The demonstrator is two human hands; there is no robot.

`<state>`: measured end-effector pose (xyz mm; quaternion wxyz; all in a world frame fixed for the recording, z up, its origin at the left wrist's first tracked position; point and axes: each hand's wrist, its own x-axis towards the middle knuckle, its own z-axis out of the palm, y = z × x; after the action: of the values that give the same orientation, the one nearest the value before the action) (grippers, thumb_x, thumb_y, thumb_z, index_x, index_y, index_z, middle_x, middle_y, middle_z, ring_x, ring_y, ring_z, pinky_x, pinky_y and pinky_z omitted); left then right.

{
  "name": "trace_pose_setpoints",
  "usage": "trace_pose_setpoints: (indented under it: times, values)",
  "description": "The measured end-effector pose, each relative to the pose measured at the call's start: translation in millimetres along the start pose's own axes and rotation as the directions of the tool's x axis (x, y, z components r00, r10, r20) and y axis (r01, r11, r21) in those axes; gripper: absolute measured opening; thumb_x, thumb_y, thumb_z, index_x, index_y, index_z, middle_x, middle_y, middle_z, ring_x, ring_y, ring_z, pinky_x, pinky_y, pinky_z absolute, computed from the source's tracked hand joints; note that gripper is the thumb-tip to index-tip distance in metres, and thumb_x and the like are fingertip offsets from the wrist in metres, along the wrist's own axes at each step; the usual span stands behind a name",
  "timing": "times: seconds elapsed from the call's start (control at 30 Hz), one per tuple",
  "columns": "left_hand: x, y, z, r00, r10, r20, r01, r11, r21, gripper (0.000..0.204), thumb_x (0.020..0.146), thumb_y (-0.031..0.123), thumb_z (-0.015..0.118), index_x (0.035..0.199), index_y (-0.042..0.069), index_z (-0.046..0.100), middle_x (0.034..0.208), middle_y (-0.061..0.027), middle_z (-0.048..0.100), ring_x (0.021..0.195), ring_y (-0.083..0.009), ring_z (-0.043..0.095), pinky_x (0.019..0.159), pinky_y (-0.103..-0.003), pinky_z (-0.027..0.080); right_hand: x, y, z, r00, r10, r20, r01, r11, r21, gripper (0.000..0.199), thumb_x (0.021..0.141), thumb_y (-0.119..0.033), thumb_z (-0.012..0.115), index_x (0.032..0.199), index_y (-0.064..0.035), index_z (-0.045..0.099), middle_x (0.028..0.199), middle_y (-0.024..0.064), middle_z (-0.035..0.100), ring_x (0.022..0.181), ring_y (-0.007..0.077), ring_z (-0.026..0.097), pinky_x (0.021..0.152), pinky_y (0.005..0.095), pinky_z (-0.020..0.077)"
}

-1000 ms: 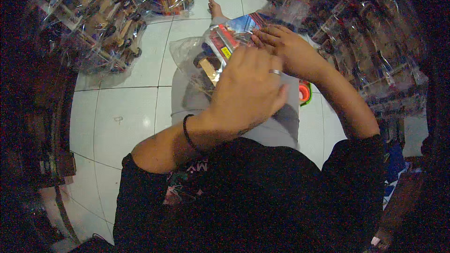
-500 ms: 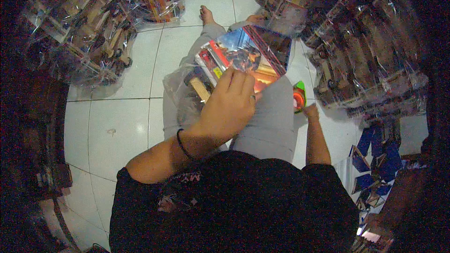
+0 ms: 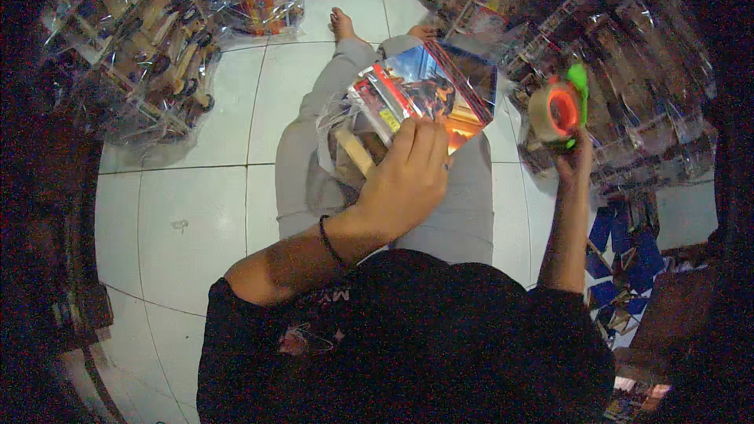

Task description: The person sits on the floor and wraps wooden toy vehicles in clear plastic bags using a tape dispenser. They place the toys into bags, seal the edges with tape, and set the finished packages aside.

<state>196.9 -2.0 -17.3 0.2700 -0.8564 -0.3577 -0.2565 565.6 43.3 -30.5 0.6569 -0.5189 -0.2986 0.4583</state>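
Observation:
Across my lap lies a flat pack [image 3: 416,82] with a glossy colourful picture, a red band and dark edges. Clear plastic wrap [image 3: 334,122] gathers at its left end, where a pale wooden piece [image 3: 355,151] shows. My left hand [image 3: 408,177] is closed on the pack's near edge, fingertips pressed together; what lies under them is hidden. Off to the right, my right hand [image 3: 576,159] grips a green tape dispenser [image 3: 578,86] from below, raised off the floor. It carries a roll of tape [image 3: 543,114] around an orange hub.
Plastic-wrapped bundles of wooden pieces [image 3: 149,55] stand at the far left, with a larger wrapped stack [image 3: 620,86] at the right. Another wrapped bundle [image 3: 263,0] is at the back. Blue-and-wood pieces [image 3: 624,251] lie at the lower right on the white tiled floor [image 3: 188,212].
My right hand has lifted the tape dispenser from beside my right leg, up and to the right. My left hand and the pack have shifted slightly right.

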Motion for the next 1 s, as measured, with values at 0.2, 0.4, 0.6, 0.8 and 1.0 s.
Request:
trace_pose_setpoints:
  times: [0.2,0.4,0.6,0.8,1.0]
  values:
    - [-6.6,2.7,3.3,0.998,-0.042,-0.047,0.042,0.999,-0.014,0.036,0.082,0.023,0.048,0.098,-0.005,0.065,0.099,-0.0129,0.055,0.099,-0.0281,0.048,0.094,-0.039,0.036,-19.2,-85.3,211.1,0.435,-0.529,0.728,0.898,0.199,-0.392,0.050,0.076,-0.011,0.062,0.124,-0.0028,0.048,0.119,0.0115,0.055,0.106,0.0209,0.056,0.093,0.0335,0.0446]
    - [-6.4,-1.8,9.1,0.996,-0.051,-0.073,0.043,0.994,-0.095,0.028,0.082,0.021,0.050,0.088,-0.001,0.066,0.090,-0.0110,0.053,0.094,-0.0267,0.049,0.093,-0.040,0.036,-16.9,-73.2,342.5,0.495,0.195,0.847,0.843,-0.343,-0.414,0.039,0.068,-0.024,0.074,0.096,0.0013,0.067,0.100,0.0189,0.065,0.086,0.0331,0.062,0.077,0.0384,0.0502]
    - [-9.4,-0.4,5.6,0.999,0.026,-0.022,-0.029,0.993,-0.112,0.025,0.079,0.021,0.052,0.082,0.001,0.066,0.084,-0.0100,0.053,0.091,-0.0269,0.050,0.092,-0.041,0.037,16.3,-52.7,375.2,0.537,0.499,0.680,0.834,-0.439,-0.336,0.039,0.069,-0.016,0.071,0.104,0.0002,0.063,0.105,0.0150,0.064,0.096,0.0269,0.059,0.089,0.0372,0.0431]
    - [-13.1,-7.7,8.6,0.988,-0.025,-0.155,0.000,0.987,-0.161,0.015,0.069,0.015,0.056,0.074,0.002,0.062,0.078,-0.0100,0.050,0.083,-0.0257,0.051,0.081,-0.037,0.042,-28.3,-75.5,340.7,0.614,0.340,0.713,0.784,-0.160,-0.599,0.042,0.070,-0.008,0.068,0.111,-0.0009,0.060,0.109,0.0111,0.062,0.106,0.0208,0.056,0.101,0.0361,0.0360]
    - [-10.6,-20.5,15.0,0.981,-0.116,-0.159,0.097,0.988,-0.120,0.022,0.076,0.019,0.053,0.083,0.001,0.064,0.086,-0.0103,0.053,0.092,-0.0258,0.052,0.094,-0.037,0.039,-111.2,-94.4,209.6,0.442,-0.108,0.891,0.846,-0.281,-0.454,0.049,0.065,-0.009,0.071,0.112,-0.0007,0.061,0.109,0.0176,0.062,0.118,0.0270,0.051,0.102,0.0379,0.0377]
